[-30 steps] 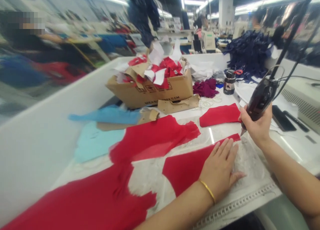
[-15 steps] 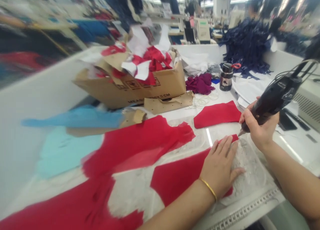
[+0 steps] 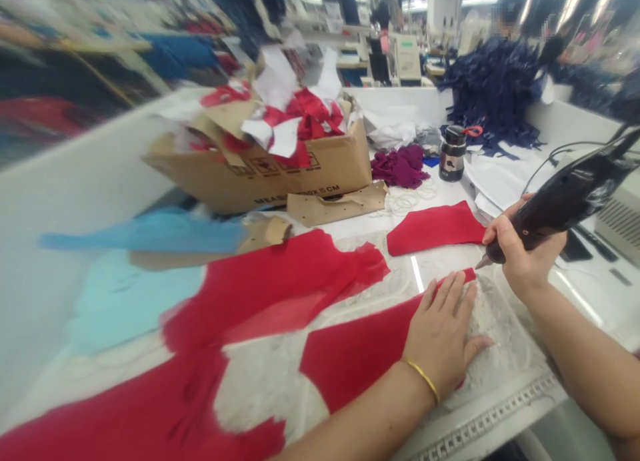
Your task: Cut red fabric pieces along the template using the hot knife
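Observation:
My right hand (image 3: 525,254) is shut around a black corded electric cutting tool (image 3: 565,204), which lies nearly level. Its pointed metal tip sits just above the end of a red fabric piece (image 3: 355,361). My left hand (image 3: 440,334) presses flat on that piece and on the white lace (image 3: 495,334) beside it, fingers spread, wearing a thin gold bangle. A large sheer red cloth (image 3: 275,287) lies to the left, and a smaller red piece (image 3: 435,229) lies above the tool's tip.
A cardboard box (image 3: 260,174) overflows with red and white scraps. Turquoise fabric (image 3: 130,294), a brown card template (image 3: 337,204), maroon cloth (image 3: 400,167), a black jar (image 3: 453,154) and a navy fabric heap (image 3: 493,94) stand beyond. The table's long edge runs along the left.
The tool has swung from steeply upright to nearly level in my right hand. The whole view has shifted, with the table contents sliding left. My left hand stays on the red piece.

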A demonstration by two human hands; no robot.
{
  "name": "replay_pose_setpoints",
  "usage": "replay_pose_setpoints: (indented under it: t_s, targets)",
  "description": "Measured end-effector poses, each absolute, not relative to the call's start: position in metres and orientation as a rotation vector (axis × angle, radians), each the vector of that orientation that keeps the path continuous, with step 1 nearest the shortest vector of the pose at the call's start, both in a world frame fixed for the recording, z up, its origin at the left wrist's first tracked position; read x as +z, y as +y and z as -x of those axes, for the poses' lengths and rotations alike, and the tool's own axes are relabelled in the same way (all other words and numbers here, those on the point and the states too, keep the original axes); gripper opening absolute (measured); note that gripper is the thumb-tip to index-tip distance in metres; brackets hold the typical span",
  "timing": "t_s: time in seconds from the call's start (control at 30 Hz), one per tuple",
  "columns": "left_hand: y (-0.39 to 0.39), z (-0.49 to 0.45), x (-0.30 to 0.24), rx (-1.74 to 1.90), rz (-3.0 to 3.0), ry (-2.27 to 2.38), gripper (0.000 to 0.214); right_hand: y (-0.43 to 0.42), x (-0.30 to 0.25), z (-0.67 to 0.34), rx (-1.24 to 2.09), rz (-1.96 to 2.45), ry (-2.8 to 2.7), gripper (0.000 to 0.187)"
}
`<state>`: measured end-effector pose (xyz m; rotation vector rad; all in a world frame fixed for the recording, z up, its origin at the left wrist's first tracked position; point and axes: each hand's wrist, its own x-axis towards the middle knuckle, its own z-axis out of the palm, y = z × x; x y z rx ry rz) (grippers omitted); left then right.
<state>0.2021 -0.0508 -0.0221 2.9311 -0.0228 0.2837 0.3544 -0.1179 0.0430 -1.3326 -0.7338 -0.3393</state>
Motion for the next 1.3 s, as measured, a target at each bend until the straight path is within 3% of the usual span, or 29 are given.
replay_pose_setpoints:
  t_s: [0.77,1.0,1.13,1.3]
  targets:
    - [-0.051,-0.205,-0.024,0.323,-2.934,-0.012,0.078,-0.11,0.041,-0.352,-0.335,1.429,-0.76,0.042]
    - [-0.032,-0.18,0.0,0.337,-2.922,-0.028,0.063,-0.12,0.049,-0.351,-0.328,1.292,-0.76,0.039]
    - [-0.024,-0.139,0.011,0.305,-2.946,-0.082,0.062,-0.133,0.056,-0.335,-0.109,1.227,-0.834,0.029]
    - [-0.033,-0.1,0.01,0.371,-2.98,-0.121,0.059,-0.145,0.062,-0.301,0.199,1.211,-0.897,0.03]
